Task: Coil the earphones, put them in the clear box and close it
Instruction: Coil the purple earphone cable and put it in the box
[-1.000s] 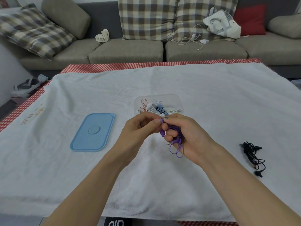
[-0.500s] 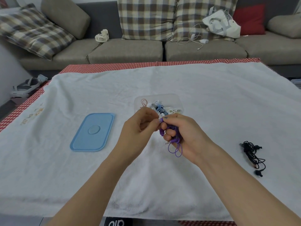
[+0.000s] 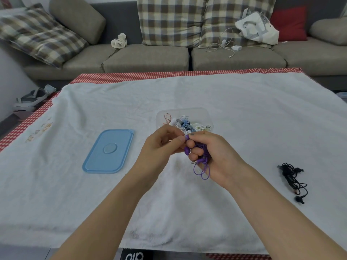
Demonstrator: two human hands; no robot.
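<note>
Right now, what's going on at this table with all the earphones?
A person is coiling purple earphones over the white towel. The right hand grips the bundle, loops hanging below it, while the left hand pinches one end at the top. Just behind the hands, the clear box sits open, already holding several earphones. Its blue lid lies flat to the left. Black earphones lie loose on the right, not yet packed.

The towel (image 3: 244, 113) under my hands is white, matt, rough-piled cloth. The box (image 3: 204, 114) is clear, smooth plastic. Its lid (image 3: 109, 151) is blue plastic with a slight sheen. The purple earphones (image 3: 201, 162) I grip have a smooth rubbery cable and a shiny metal plug (image 3: 193, 163).
</note>
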